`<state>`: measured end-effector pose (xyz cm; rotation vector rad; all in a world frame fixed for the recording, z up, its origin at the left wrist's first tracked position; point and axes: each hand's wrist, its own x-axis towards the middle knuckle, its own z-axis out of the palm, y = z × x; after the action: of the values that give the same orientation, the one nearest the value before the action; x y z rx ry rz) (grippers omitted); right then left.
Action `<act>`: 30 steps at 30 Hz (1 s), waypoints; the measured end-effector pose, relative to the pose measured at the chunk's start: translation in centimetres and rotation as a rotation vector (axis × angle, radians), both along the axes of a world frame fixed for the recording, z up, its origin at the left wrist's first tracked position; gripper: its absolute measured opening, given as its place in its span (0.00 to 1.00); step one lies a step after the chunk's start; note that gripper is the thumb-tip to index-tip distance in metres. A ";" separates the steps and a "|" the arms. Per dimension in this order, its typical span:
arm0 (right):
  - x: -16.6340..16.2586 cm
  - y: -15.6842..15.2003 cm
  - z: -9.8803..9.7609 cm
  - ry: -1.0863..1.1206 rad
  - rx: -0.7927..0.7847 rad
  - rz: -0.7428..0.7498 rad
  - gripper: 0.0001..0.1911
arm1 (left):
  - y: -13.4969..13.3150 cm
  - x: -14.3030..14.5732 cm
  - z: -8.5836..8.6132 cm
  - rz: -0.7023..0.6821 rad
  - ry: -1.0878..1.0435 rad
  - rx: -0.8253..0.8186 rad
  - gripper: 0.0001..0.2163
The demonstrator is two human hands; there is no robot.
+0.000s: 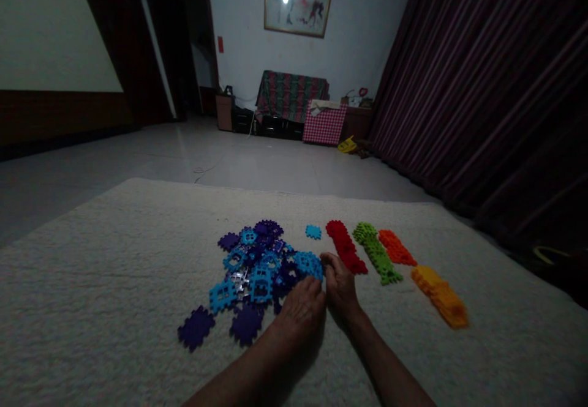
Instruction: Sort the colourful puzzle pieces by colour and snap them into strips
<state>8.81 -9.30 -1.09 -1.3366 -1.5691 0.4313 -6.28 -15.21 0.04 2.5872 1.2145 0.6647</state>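
Note:
My left hand [303, 303] and my right hand [340, 281] are close together at the right side of a pile of interlocking plastic tiles. Between them are light-blue toothed tiles [309, 264], apparently several in a stack. My right fingers curl round the right edge of these tiles, and my left fingers are closed against the near edge; the fingertips are partly hidden. The pile holds dark purple tiles [247, 323], other light-blue window-shaped tiles [261, 284] and clear shiny pieces [240, 283]. Beyond my hands a single light-blue square tile [313, 231] lies flat.
To the right, tiles lie in rows by colour: a red row [345, 248], a green row [377, 254], an orange row [397, 248] and a yellow-orange row [440, 297]. All rest on a cream textured mat [151, 242]. A dark curtain [482, 89] hangs at the right.

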 end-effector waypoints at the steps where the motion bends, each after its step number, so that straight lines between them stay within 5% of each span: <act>1: -0.1 0.0 0.0 -0.016 -0.001 0.000 0.17 | -0.2 -0.2 -0.1 -0.017 0.007 0.007 0.11; 12: -0.5 -0.5 0.2 0.085 -0.031 0.009 0.18 | 0.5 -2.4 1.3 0.097 0.152 0.021 0.09; 25: -0.4 -0.4 -0.3 0.268 -0.119 0.114 0.18 | 0.1 2.6 -1.9 0.288 -0.042 0.003 0.22; 30: -0.7 0.8 1.0 0.102 -0.011 0.104 0.17 | 0.0 3.1 -2.8 0.318 -0.048 -0.017 0.24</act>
<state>8.10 -8.52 -0.07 -1.2253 -1.5578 0.5645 -3.14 -15.16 -2.80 2.3707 1.6257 0.7648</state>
